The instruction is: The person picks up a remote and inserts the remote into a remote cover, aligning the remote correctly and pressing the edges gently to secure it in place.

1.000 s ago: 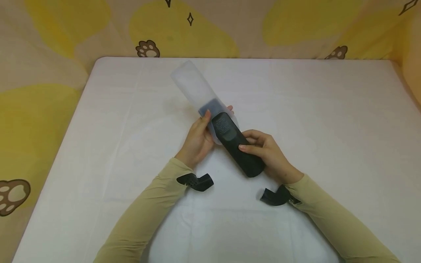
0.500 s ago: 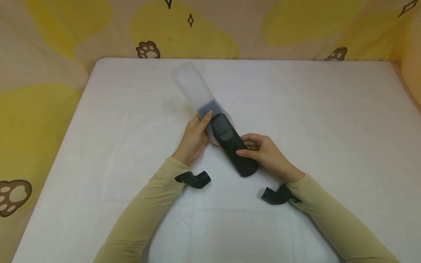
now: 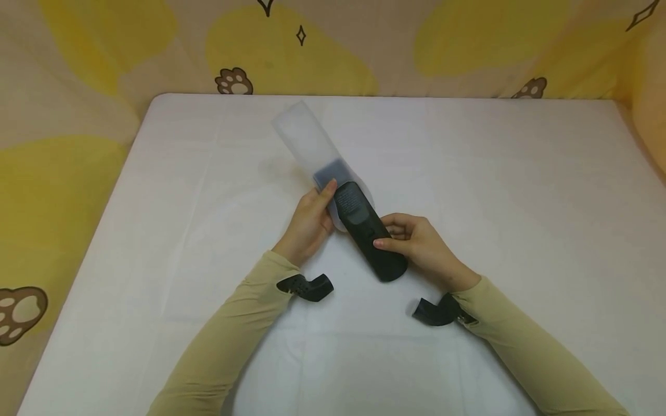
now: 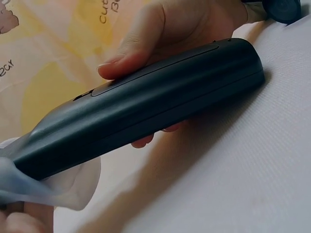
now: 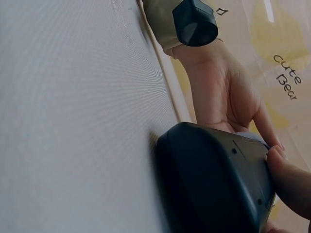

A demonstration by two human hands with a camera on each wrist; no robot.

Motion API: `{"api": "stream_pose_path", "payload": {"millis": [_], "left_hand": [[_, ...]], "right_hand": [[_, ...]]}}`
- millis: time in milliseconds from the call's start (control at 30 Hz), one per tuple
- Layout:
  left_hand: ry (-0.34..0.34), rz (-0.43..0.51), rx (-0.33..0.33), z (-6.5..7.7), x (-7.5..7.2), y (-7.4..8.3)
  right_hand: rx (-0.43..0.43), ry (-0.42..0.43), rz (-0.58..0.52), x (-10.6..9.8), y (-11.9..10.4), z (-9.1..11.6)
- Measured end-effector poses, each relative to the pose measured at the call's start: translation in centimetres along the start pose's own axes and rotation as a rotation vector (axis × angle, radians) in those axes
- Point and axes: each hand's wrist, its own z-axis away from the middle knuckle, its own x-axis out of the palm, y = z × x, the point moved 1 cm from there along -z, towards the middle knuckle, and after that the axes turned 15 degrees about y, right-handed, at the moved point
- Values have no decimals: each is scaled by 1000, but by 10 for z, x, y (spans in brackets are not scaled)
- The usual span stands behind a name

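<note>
In the head view, the black device (image 3: 370, 234) lies slantwise, its far end overlapping the near part of a clear case (image 3: 307, 136); whether that end sits inside cannot be told. The case extends beyond the device's far end, with a blue-grey block (image 3: 333, 171) showing in it right by that end. To the left of the device, the left hand (image 3: 308, 222) has its grip around the case, thumb on top. To the right of the device, the right hand (image 3: 416, 240) pinches its near half between thumb and fingers. The white surface (image 3: 520, 202) spreads around the device, and a yellow patterned cloth (image 3: 333, 52) rises well beyond it.

In the left wrist view, the right thumb presses the device's upper face while fingertips show under its lower edge. The case wraps the device's end, with left fingers below it.

In the right wrist view, the device's blunt end looms close; the right thumb touches its upper face, and the left hand appears past it.
</note>
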Motion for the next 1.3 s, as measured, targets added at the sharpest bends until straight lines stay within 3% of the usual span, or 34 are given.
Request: {"api": "stream_pose_path", "payload": {"millis": [700,1100,1300], "left_hand": [[6,-32,-8,2,0,0],[15,-117,-1,3,1,-2],[1,-114,4,3,1,-3]], "right_hand": [[7,-7,-2,1,-1,0],[15,2,-8,1,-1,1],[14,0,-9,1,1,1]]}}
